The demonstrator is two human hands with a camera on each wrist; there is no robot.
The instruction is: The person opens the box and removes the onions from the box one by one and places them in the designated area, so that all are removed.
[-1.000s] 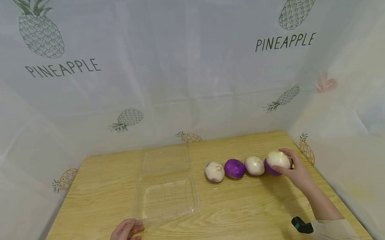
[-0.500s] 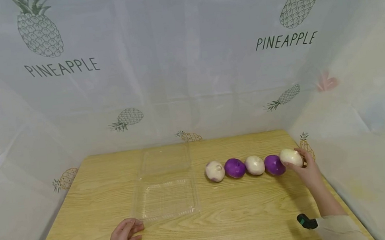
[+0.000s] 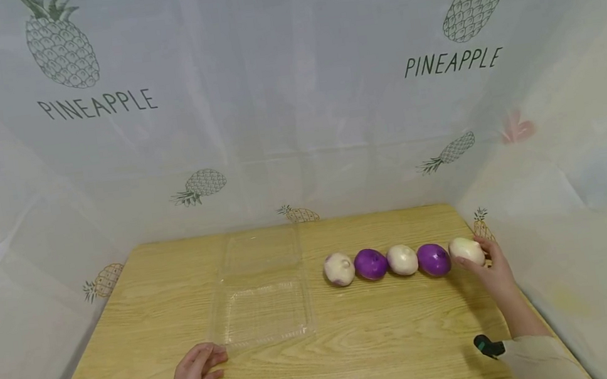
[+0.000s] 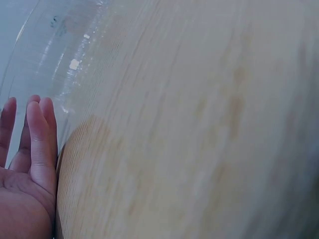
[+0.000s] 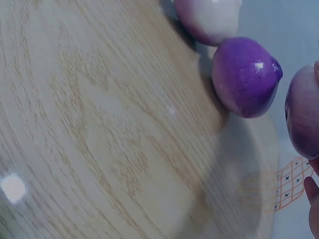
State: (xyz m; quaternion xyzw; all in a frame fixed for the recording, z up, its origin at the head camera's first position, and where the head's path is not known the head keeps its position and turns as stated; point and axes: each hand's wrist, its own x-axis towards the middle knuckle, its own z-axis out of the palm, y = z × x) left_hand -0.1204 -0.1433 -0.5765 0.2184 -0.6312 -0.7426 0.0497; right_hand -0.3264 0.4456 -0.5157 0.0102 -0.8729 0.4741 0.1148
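My right hand (image 3: 491,261) grips a whitish onion (image 3: 465,252) at the right end of a row, thumb on the near side and fingers on the far side. In the right wrist view that held onion (image 5: 301,112) is cut off by the frame edge, with only bits of the hand (image 5: 314,204) showing. A purple onion (image 3: 434,260) stands just left of it. Further left are a white onion (image 3: 402,260), a purple one (image 3: 371,264) and a whitish one with purple patches (image 3: 339,269). My left hand (image 3: 192,374) rests by the near-left corner of a clear plastic clamshell box (image 3: 214,317), fingers fairly straight.
The box lies unfolded on the wooden table (image 3: 370,358), its lid (image 3: 260,252) toward the back. A pineapple-print sheet (image 3: 293,108) hangs along the back and both sides. The right edge of the table is close to the held onion.
My right hand has carried the whitish onion rightward, from over the last purple onion to the end of the row, and lowered it. The left hand stays at the box corner.
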